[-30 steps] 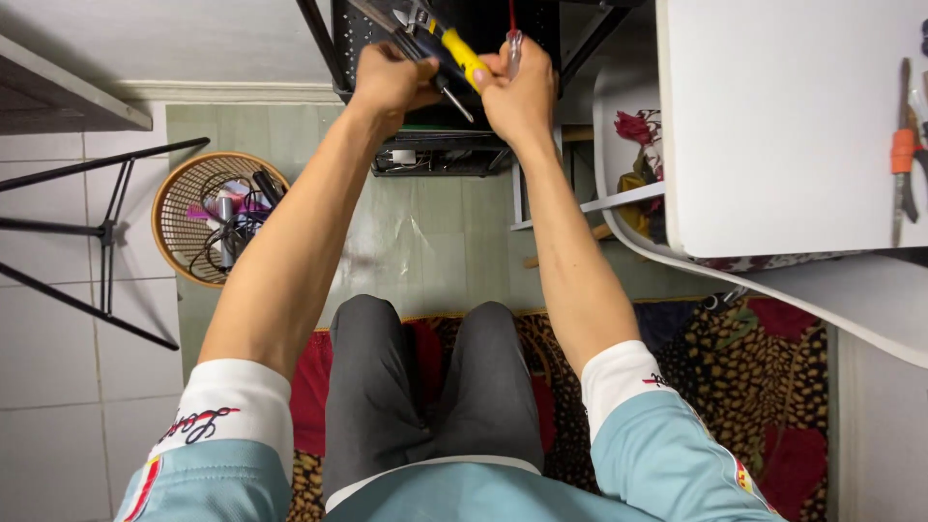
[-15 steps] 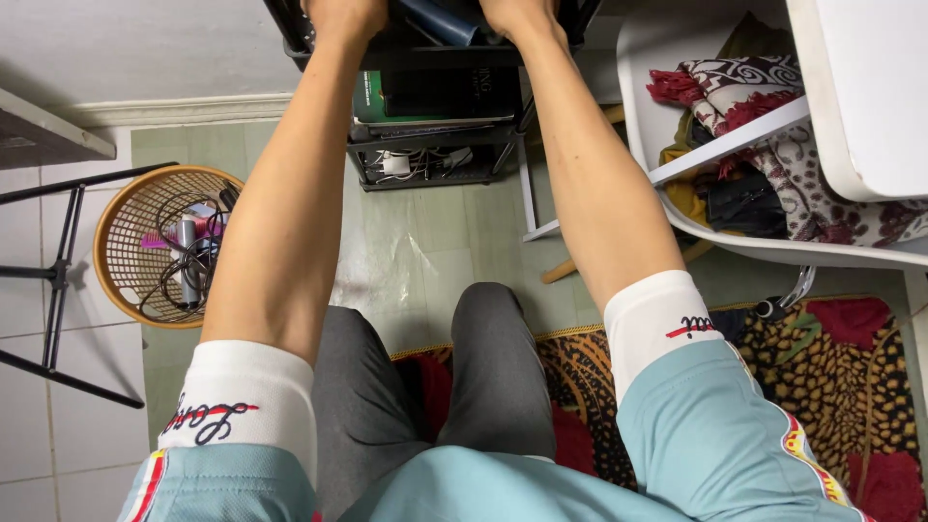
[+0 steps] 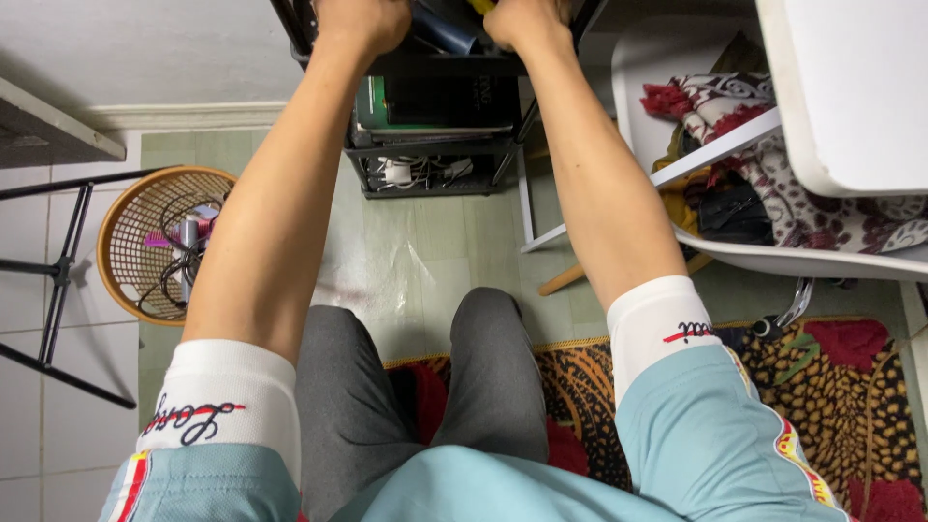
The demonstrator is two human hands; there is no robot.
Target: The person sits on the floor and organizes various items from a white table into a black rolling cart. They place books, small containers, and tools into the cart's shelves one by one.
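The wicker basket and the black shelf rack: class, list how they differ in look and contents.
The wicker basket is round, tan and woven; the black shelf rack is square-edged with tiers. The basket holds loose cables and small items; the rack holds stacked books. Both hands reach the rack, none the basket. Both stand on the floor.

A flat, rectangular green-and-black package (image 3: 430,101) lies on a shelf of the black rack (image 3: 440,155), just below and between the left hand (image 3: 360,21) and the right hand (image 3: 527,19), its long side facing out, with thin pale flat items stacked directly under it. No screens or signs show. The only other lettering is embroidered on the white sleeve cuffs near the elbows.
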